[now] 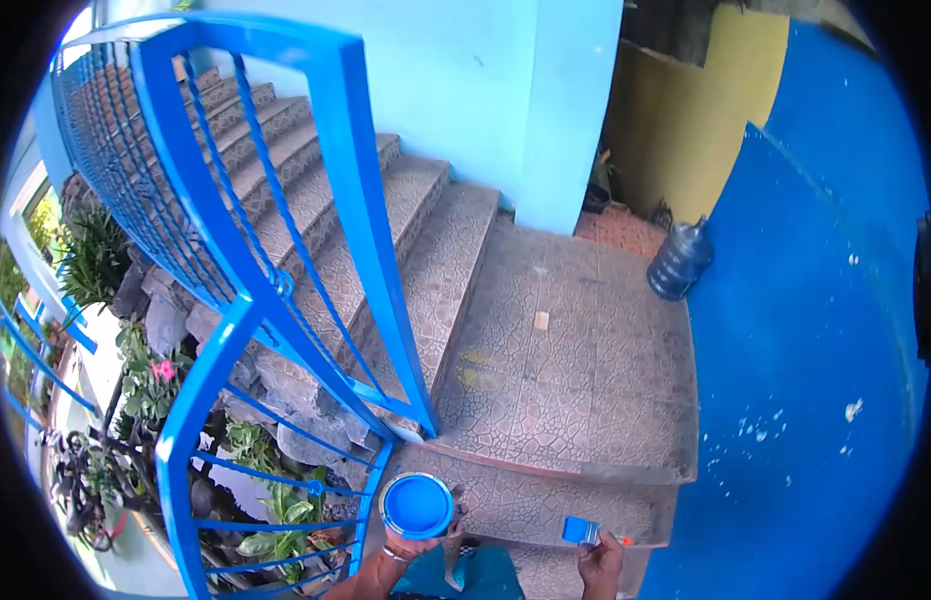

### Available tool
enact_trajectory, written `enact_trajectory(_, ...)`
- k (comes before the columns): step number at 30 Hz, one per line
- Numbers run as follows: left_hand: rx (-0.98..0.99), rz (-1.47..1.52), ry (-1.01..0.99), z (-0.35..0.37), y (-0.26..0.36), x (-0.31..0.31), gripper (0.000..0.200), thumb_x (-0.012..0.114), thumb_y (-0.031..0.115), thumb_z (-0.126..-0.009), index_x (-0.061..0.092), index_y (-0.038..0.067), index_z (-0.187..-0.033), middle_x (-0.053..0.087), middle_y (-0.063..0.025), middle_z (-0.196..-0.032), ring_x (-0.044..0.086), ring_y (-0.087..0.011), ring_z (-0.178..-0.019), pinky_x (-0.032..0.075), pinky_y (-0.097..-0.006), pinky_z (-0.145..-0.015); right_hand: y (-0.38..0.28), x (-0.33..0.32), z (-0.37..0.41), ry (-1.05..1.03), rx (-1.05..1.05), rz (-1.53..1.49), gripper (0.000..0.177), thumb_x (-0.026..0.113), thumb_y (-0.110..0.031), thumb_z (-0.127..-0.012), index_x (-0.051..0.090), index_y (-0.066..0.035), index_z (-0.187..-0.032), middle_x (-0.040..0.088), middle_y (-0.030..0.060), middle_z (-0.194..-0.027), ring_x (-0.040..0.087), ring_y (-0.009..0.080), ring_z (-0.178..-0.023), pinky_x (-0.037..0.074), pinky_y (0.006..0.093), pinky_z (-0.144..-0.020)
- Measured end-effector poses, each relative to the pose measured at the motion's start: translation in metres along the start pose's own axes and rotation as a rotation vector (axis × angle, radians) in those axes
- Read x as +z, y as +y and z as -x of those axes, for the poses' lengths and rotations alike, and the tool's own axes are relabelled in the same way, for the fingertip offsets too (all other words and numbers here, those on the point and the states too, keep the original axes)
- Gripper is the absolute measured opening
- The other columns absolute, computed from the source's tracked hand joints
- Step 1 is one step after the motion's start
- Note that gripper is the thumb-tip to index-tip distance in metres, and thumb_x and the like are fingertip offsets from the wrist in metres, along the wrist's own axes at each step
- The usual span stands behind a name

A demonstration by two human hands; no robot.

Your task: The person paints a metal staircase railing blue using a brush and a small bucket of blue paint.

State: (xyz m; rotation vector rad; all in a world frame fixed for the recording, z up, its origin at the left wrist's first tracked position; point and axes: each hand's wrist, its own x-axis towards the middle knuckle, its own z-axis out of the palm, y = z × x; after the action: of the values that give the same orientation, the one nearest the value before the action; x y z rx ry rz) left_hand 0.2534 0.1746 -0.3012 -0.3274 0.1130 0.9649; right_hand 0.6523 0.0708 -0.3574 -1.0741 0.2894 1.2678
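Note:
My left hand (417, 543) is closed around the lower side of an open round can of blue paint (416, 505), which is held upright beside the blue metal railing (175, 440). In my right hand (602, 562) is a paintbrush (580, 531) with blue bristles pointing left and an orange handle tip showing on the right. The brush is above the patterned steps, apart from the can. The undersides of the can and the palm of my left hand are hidden.
Tiled stairs (415, 205) climb to the upper left behind the railing. A large water bottle (680, 260) stands on the landing (575, 350) by the blue wall (805, 330). Plants (275, 530) and rocks lie beyond the railing at left.

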Motion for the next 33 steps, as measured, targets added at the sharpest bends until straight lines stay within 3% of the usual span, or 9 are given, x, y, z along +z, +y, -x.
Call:
enact_trajectory(2,-0.055,0.103,-0.223,0.001,-0.025,0.043,0.091,0.046,0.067,-0.094,0.039,0.002,-0.156,0.047,-0.0316,-0.150,0.049,-0.0549,-0.133,0.040,-0.0648,-0.108,-0.032,0.007,0.021,0.017,-0.026,-0.015,0.010,0.067,-0.015,-0.094,0.064,-0.009,-0.100,0.072,0.0067,-0.093,0.073,0.0223,-0.081,0.063,0.0363,-0.067)
enact_trajectory(6,0.037,-0.095,-0.232,-0.008,-0.045,0.069,0.085,0.044,0.061,-0.098,0.035,0.001,-0.158,0.043,-0.0340,-0.153,0.050,-0.0568,-0.130,0.041,-0.0687,-0.106,-0.103,0.100,0.107,-0.016,-0.043,0.146,0.010,0.071,-0.007,-0.095,0.067,-0.015,-0.091,0.071,0.0009,-0.085,0.069,0.0173,-0.080,0.057,0.0327,-0.064)
enact_trajectory(11,-0.015,0.031,-0.295,-0.013,-0.068,0.107,0.077,0.041,0.055,-0.099,0.040,0.004,-0.156,0.041,-0.0323,-0.157,0.046,-0.0588,-0.134,0.043,-0.0693,-0.103,-0.128,0.132,0.097,-0.197,-0.208,0.094,0.021,0.070,0.000,-0.095,0.066,-0.015,-0.081,0.073,0.0020,-0.088,0.070,0.0158,-0.078,0.058,0.0296,-0.070)
enact_trajectory(17,-0.004,0.075,-0.319,-0.031,-0.067,0.135,0.075,0.044,0.056,-0.095,0.044,0.010,-0.155,0.045,-0.0254,-0.157,0.045,-0.0526,-0.139,0.042,-0.0673,-0.103,-0.130,0.168,0.030,-0.186,-0.038,0.066,0.009,0.069,-0.006,-0.097,0.072,-0.015,-0.098,0.073,0.0025,-0.095,0.069,0.0188,-0.084,0.059,0.0366,-0.072)
enact_trajectory(21,0.044,0.046,-0.260,-0.053,-0.062,0.155,0.074,0.047,0.053,-0.094,0.045,0.011,-0.155,0.045,-0.0236,-0.157,0.045,-0.0505,-0.140,0.042,-0.0667,-0.103,-0.130,0.185,-0.014,-0.329,-0.112,0.137,0.010,0.071,-0.013,-0.097,0.071,-0.014,-0.107,0.071,0.0016,-0.097,0.068,0.0191,-0.084,0.058,0.0383,-0.071)
enact_trajectory(23,-0.025,0.072,-0.391,-0.065,-0.057,0.178,0.072,0.049,0.049,-0.092,0.047,0.011,-0.153,0.046,-0.0228,-0.157,0.045,-0.0494,-0.140,0.041,-0.0679,-0.105,-0.141,0.199,-0.041,-0.376,-0.149,0.219,0.013,0.072,-0.015,-0.097,0.070,-0.013,-0.110,0.071,0.0020,-0.096,0.068,0.0185,-0.083,0.057,0.0371,-0.069)
enact_trajectory(29,0.039,0.056,-0.382,-0.112,-0.033,0.197,0.069,0.055,0.044,-0.089,0.052,0.011,-0.149,0.048,-0.0219,-0.156,0.049,-0.0465,-0.137,0.039,-0.0712,-0.110,-0.205,0.322,-0.011,-0.209,-0.149,0.458,0.014,0.078,-0.014,-0.093,0.065,-0.015,-0.099,0.070,0.0034,-0.090,0.068,0.0172,-0.077,0.055,0.0346,-0.063)
enact_trajectory(31,0.104,0.002,-0.254,-0.120,-0.036,0.209,0.069,0.056,0.043,-0.089,0.052,0.010,-0.149,0.049,-0.0216,-0.155,0.050,-0.0461,-0.136,0.039,-0.0717,-0.109,-0.222,0.357,0.002,-0.226,-0.167,0.392,0.015,0.079,-0.013,-0.092,0.064,-0.015,-0.093,0.070,0.0035,-0.090,0.068,0.0179,-0.076,0.056,0.0342,-0.064)
enact_trajectory(33,0.042,0.018,-0.320,-0.121,-0.044,0.248,0.069,0.057,0.043,-0.089,0.052,0.010,-0.149,0.049,-0.0210,-0.155,0.050,-0.0454,-0.136,0.039,-0.0721,-0.109,-0.235,0.388,0.015,-0.238,-0.187,0.369,0.017,0.079,-0.013,-0.091,0.063,-0.014,-0.089,0.070,0.0036,-0.090,0.068,0.0184,-0.076,0.057,0.0338,-0.065)
